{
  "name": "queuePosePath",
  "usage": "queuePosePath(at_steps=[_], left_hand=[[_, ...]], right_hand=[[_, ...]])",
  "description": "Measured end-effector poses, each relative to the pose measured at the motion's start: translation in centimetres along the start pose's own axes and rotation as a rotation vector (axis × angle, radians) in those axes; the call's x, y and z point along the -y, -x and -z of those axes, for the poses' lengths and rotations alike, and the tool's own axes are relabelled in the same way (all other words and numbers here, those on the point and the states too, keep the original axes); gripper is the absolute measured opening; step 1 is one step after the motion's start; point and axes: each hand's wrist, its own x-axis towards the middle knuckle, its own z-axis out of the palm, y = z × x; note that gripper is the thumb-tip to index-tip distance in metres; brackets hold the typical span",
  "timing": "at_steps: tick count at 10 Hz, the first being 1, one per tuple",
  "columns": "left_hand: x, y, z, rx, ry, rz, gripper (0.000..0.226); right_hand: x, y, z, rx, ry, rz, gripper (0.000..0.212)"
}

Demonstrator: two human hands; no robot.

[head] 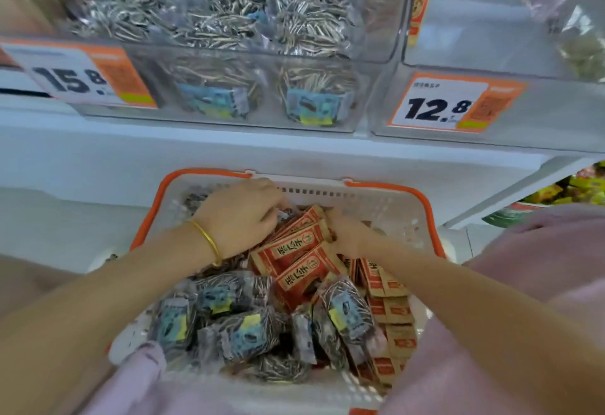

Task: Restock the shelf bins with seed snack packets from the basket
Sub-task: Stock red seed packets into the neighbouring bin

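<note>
Both hands in the white plastic basket w/ orange rim [429, 208], lower centre of frame. L hand [242, 215], gold bangle [208, 239] on wrist, curls its fingers over the far end of the red-and-tan paper seed packets [294, 262]. R hand [343, 229] is against the same stack from the right; fingers hidden, can't tell grip. Clear striped-seed packets w/ blue labels [242, 319] fill the basket's near side. Clear plastic shelf bin [147, 67], top centre, holds more of these.
</note>
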Motion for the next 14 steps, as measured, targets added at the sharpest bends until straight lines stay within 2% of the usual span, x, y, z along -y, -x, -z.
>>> queuePosePath(at_steps=[1,2,3,4,5,6,7,8,9,10,11,12,13,14], left_hand=[[1.0,0.2,-0.8,0.040,-0.018,0.017,0.028],[1.4,0.4,-1.0,0.050,0.000,0.045,0.027],[1.5,0.4,-1.0,0.078,0.022,0.067,0.027],[1.6,0.4,-1.3,0.100,0.003,0.082,0.027],[1.5,0.3,-1.4,0.133,-0.006,0.101,0.027],[1.5,0.4,-1.6,0.187,-0.011,0.165,0.033],[1.4,0.5,-1.7,0.207,0.032,0.253,0.049],[1.7,0.6,-1.8,0.339,0.215,0.378,0.076],[2.2,0.8,-3.0,0.476,0.484,0.511,0.083],[1.6,0.8,-3.3,0.296,0.821,0.566,0.053],[1.2,0.6,-2.7,0.132,1.049,0.575,0.092],[1.6,0.3,-2.7,0.117,1.413,0.586,0.115],[1.1,0.1,-2.1,0.147,1.555,0.513,0.079],[0.4,0.0,-1.8,0.109,1.640,0.495,0.062]], right_hand=[[-0.6,-1.8,-3.2,-0.008,-0.156,-0.068,0.030],[-1.0,-2.8,-4.3,-0.026,-0.295,-0.190,0.049],[-1.7,-3.2,-4.4,0.021,-0.305,-0.198,0.037],[-1.8,-2.8,-3.7,-0.051,-0.301,-0.182,0.015],[-1.4,-2.3,-2.5,-0.138,-0.271,-0.116,0.022],[-0.7,-0.7,-0.5,-0.201,-0.218,-0.006,0.008],[-0.6,1.6,1.3,-0.327,-0.314,0.028,0.023],[-0.6,3.9,2.8,-0.430,-0.730,-0.071,0.010],[-1.2,5.5,2.8,-0.373,-1.212,-0.119,0.014],[-2.0,6.4,1.9,-0.321,-1.388,-0.123,0.020],[-2.4,7.0,1.3,-0.265,-1.518,-0.081,0.028],[-2.7,7.6,1.3,-0.198,-1.617,-0.019,0.041],[-3.0,7.8,1.4,-0.117,-1.649,0.027,0.063],[-3.1,8.0,1.1,-0.034,-1.641,0.036,0.077]])
